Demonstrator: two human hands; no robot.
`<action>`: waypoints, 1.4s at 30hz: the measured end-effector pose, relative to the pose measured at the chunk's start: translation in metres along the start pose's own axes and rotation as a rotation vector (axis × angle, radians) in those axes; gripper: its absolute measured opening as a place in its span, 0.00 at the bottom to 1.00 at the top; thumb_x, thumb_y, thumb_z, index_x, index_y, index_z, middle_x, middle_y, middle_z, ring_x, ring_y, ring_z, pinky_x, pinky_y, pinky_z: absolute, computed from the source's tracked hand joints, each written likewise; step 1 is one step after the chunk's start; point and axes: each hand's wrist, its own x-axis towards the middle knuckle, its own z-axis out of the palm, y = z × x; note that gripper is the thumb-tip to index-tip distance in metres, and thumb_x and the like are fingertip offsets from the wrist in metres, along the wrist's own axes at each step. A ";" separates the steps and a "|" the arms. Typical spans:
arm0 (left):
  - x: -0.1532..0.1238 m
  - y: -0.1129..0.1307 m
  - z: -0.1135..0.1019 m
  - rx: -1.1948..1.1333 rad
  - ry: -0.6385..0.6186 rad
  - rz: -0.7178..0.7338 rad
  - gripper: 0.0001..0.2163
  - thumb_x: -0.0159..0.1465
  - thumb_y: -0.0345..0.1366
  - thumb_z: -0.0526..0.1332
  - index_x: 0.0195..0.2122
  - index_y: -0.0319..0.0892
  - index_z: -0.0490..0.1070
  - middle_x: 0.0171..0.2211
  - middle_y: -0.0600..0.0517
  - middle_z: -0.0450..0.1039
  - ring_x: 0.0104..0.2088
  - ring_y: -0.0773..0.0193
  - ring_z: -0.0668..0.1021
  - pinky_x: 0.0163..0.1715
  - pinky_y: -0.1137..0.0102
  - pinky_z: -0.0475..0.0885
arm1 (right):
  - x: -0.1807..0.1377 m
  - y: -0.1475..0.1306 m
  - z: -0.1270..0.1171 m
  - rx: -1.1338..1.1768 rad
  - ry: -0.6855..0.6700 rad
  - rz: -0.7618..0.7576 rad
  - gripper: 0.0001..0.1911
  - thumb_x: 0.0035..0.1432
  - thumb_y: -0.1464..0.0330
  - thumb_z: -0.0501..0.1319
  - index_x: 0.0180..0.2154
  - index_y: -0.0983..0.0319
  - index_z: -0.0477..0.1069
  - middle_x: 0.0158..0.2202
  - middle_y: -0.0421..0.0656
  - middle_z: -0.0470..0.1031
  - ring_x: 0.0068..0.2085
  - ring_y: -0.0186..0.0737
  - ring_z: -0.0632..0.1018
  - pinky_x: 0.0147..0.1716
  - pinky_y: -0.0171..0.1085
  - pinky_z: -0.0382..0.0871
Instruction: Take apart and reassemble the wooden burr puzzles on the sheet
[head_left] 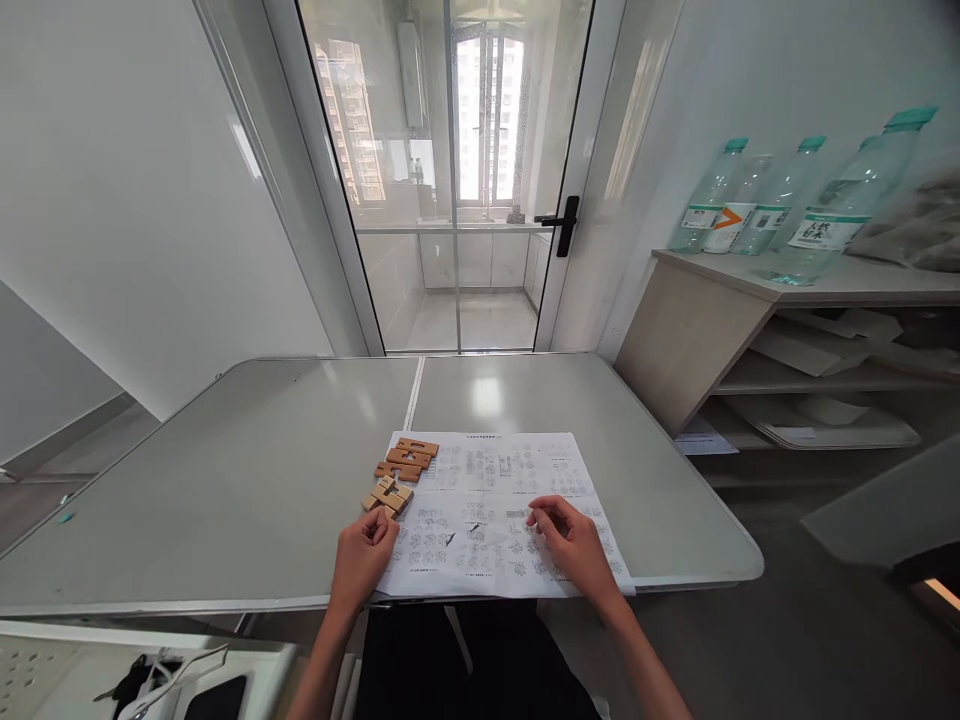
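Note:
My left hand (365, 555) is closed at the left edge of a printed paper sheet (491, 580), its knuckles up. Right beyond its fingers sits a cluster of light wooden puzzle blocks (388, 494), and I cannot see whether a piece is inside the fist. Behind that cluster, several darker notched wooden puzzle pieces (409, 457) lie in a slanted row over the sheet's left edge. On the right part of the sheet rests my right hand (574, 545), fingers loosely bent and slightly apart, with nothing visible in them. Small diagrams cover the sheet.
The sheet lies on a pale folding table (300, 480) with a centre seam. At right stands a shelf unit (705, 330) topped with plastic bottles (832, 215). A glass door (457, 180) is behind the table. A white surface (270, 660) with cables is at lower left.

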 end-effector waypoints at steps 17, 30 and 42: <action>-0.001 0.005 -0.001 0.014 0.012 0.025 0.16 0.60 0.42 0.55 0.22 0.46 0.46 0.21 0.59 0.47 0.23 0.68 0.57 0.26 0.73 0.57 | -0.003 -0.006 0.000 -0.041 -0.002 -0.008 0.16 0.69 0.54 0.58 0.42 0.58 0.76 0.36 0.44 0.82 0.33 0.43 0.77 0.34 0.39 0.68; -0.002 0.025 0.000 0.092 0.157 0.138 0.14 0.66 0.41 0.58 0.24 0.46 0.56 0.24 0.57 0.60 0.27 0.64 0.66 0.33 0.71 0.66 | -0.002 -0.009 0.000 -0.066 -0.001 -0.009 0.21 0.66 0.49 0.58 0.41 0.59 0.77 0.35 0.46 0.83 0.33 0.46 0.78 0.34 0.40 0.70; 0.022 0.056 0.081 0.352 -0.074 0.333 0.32 0.70 0.49 0.59 0.69 0.37 0.53 0.74 0.31 0.44 0.75 0.37 0.47 0.69 0.42 0.52 | -0.003 -0.010 -0.001 -0.060 -0.008 -0.018 0.20 0.68 0.50 0.57 0.42 0.59 0.77 0.36 0.45 0.83 0.33 0.45 0.78 0.34 0.39 0.70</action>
